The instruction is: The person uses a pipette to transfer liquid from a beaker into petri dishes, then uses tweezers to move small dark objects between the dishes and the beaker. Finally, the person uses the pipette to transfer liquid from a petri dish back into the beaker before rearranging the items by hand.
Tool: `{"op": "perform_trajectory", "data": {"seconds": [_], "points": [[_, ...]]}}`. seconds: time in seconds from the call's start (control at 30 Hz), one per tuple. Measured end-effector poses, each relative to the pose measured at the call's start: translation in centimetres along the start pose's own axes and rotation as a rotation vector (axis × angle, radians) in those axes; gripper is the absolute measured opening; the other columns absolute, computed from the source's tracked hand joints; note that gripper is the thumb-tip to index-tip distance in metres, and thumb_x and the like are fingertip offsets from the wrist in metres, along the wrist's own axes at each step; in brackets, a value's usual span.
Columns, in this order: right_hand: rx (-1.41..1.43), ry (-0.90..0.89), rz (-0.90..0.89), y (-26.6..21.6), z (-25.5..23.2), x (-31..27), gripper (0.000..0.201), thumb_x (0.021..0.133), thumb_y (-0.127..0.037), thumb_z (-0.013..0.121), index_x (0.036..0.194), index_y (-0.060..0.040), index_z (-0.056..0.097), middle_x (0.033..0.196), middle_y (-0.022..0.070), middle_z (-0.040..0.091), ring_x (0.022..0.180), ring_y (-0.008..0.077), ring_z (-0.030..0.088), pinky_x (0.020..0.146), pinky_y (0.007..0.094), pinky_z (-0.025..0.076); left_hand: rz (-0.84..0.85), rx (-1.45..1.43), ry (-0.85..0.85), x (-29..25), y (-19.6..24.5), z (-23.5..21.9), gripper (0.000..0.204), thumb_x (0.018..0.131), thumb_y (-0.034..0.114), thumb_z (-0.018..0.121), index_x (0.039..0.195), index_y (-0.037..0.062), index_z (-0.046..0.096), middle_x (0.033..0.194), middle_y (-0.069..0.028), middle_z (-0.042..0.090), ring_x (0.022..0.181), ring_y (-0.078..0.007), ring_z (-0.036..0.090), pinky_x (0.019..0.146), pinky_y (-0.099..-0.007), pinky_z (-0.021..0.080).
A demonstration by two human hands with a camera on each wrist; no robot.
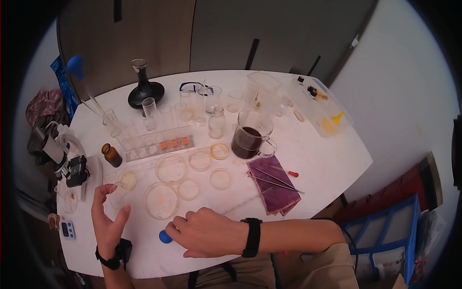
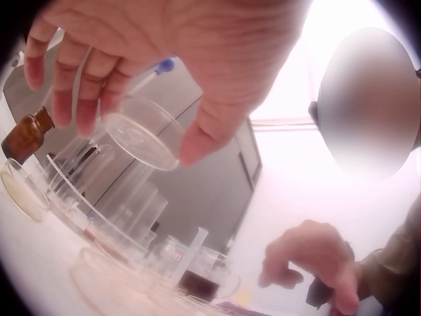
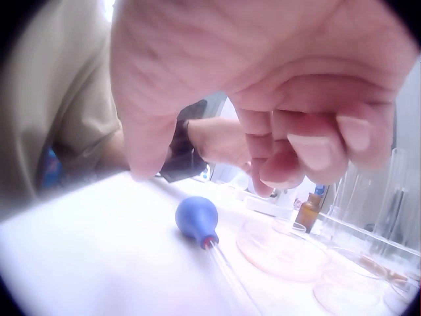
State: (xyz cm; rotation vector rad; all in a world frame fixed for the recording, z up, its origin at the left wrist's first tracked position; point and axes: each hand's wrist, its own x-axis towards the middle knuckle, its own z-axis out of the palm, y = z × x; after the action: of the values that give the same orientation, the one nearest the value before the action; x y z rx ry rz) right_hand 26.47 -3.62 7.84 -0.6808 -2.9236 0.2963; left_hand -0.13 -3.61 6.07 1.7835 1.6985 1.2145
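Note:
My left hand (image 1: 109, 217) pinches a small clear petri dish (image 2: 141, 141) between thumb and fingertips. It holds the dish tilted above the left part of the table, near a small dish with pale yellow contents (image 1: 128, 180). Under my right hand (image 1: 211, 233), a glass dropper with a blue rubber bulb (image 3: 197, 217) lies on the table. The right fingers (image 3: 316, 151) are loosely bent over it and hold nothing; a gap shows between them and the bulb in the right wrist view. Several clear petri dishes (image 1: 161, 200) lie between and beyond the hands.
Behind the dishes stand a clear rack (image 1: 159, 143) with orange-red contents, a brown bottle (image 1: 111, 155) and a beaker of dark liquid (image 1: 248, 144). Tweezers lie on a purple cloth (image 1: 276, 192) at right. A microscope (image 1: 72, 164) and a timer (image 1: 67, 229) sit at left.

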Motion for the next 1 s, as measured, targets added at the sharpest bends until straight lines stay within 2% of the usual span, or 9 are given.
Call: {"op": "perform_trajectory", "data": {"seconds": [0.1,0.17,0.23,0.37,0.47,0.7,0.87,0.9,1.0], "points": [[0.023,0.098,-0.014,0.2,-2.1,-4.1,0.044,0.081,-0.033,0.076,0.106,-0.0013,0.056,0.084,0.006,0.057,0.07,0.0202,0.062,0.054,0.0317,0.049,-0.01,0.002,-0.007,-0.1,0.0,0.1,0.048,0.068,0.017,0.069,0.111,0.0022,0.055,0.108,-0.0082,0.058,0.105,-0.0216,0.053,0.099,-0.0364,0.035],[-0.046,0.135,0.141,0.9,-3.3,-7.3,0.037,0.083,-0.03,0.075,0.102,-0.0035,0.059,0.083,0.0046,0.056,0.071,0.0193,0.06,0.054,0.0304,0.049,0.015,-0.009,-0.007,-0.1,-0.3,0.2,0.049,0.067,0.017,0.069,0.111,0.0021,0.054,0.108,-0.008,0.059,0.105,-0.0215,0.053,0.099,-0.0363,0.035],[-0.099,0.27,0.31,2.5,-3.7,-10.9,0.028,0.081,-0.023,0.075,0.096,-0.0058,0.059,0.081,0.0059,0.056,0.076,0.0208,0.062,0.057,0.0348,0.05,0.013,-0.018,-0.01,-0.1,-0.5,0.3,0.05,0.066,0.017,0.07,0.111,0.002,0.054,0.108,-0.0081,0.059,0.105,-0.0216,0.053,0.099,-0.0362,0.035],[-0.095,0.449,0.677,7.2,-2.5,-19.2,0.021,0.082,-0.016,0.074,0.098,-0.0059,0.065,0.088,0.0072,0.063,0.082,0.024,0.065,0.062,0.0343,0.052,0.013,-0.02,-0.031,0.1,-0.3,0.5,0.051,0.065,0.018,0.07,0.111,0.0016,0.054,0.108,-0.0085,0.059,0.105,-0.0218,0.053,0.099,-0.0358,0.034],[-0.086,0.449,0.844,8.4,-1.9,-22.7,0.02,0.083,-0.016,0.073,0.098,-0.0051,0.065,0.09,0.0082,0.064,0.086,0.0273,0.064,0.067,0.036,0.053,0.032,0.014,-0.058,0.5,0.5,0.8,0.051,0.065,0.018,0.071,0.111,0.0013,0.054,0.109,-0.0093,0.059,0.106,-0.0223,0.054,0.101,-0.0359,0.035],[-0.116,0.407,0.779,7.9,-0.7,-22.9,0.023,0.084,-0.018,0.072,0.1,-0.0047,0.064,0.093,0.0114,0.063,0.088,0.0304,0.063,0.071,0.039,0.052,0.183,0.107,-0.106,2.4,4.8,1.1,0.054,0.065,0.015,0.073,0.113,-0.0004,0.053,0.111,-0.0118,0.059,0.107,-0.0251,0.056,0.102,-0.0364,0.039],[-0.138,0.27,0.816,8.7,-0.3,-21.7,0.031,0.084,-0.017,0.07,0.109,-0.0046,0.058,0.103,0.013,0.063,0.089,0.0334,0.064,0.074,0.0418,0.054,0.405,0.111,-0.152,3.5,7.9,2.8,0.056,0.065,0.015,0.08,0.112,0.0001,0.054,0.109,-0.0171,0.06,0.102,-0.034,0.059,0.09,-0.0388,0.047],[-0.174,0.27,0.795,8.8,-0.2,-21.3,0.032,0.084,-0.017,0.069,0.111,-0.0038,0.057,0.106,0.0142,0.063,0.09,0.0337,0.064,0.074,0.0419,0.054,0.432,0.144,-0.19,3.8,8.6,2.9,0.057,0.065,0.013,0.077,0.115,0.0003,0.054,0.112,-0.0146,0.06,0.106,-0.0293,0.059,0.095,-0.0361,0.045],[-0.238,0.222,0.752,9.1,-0.2,-20.3,0.031,0.085,-0.016,0.069,0.109,-0.0031,0.056,0.104,0.0152,0.062,0.09,0.034,0.064,0.074,0.0423,0.054,0.547,0.153,-0.181,4.1,10.1,3.6,0.059,0.064,0.015,0.08,0.116,0.0005,0.055,0.113,-0.0158,0.06,0.105,-0.0334,0.059,0.091,-0.039,0.046]]}}
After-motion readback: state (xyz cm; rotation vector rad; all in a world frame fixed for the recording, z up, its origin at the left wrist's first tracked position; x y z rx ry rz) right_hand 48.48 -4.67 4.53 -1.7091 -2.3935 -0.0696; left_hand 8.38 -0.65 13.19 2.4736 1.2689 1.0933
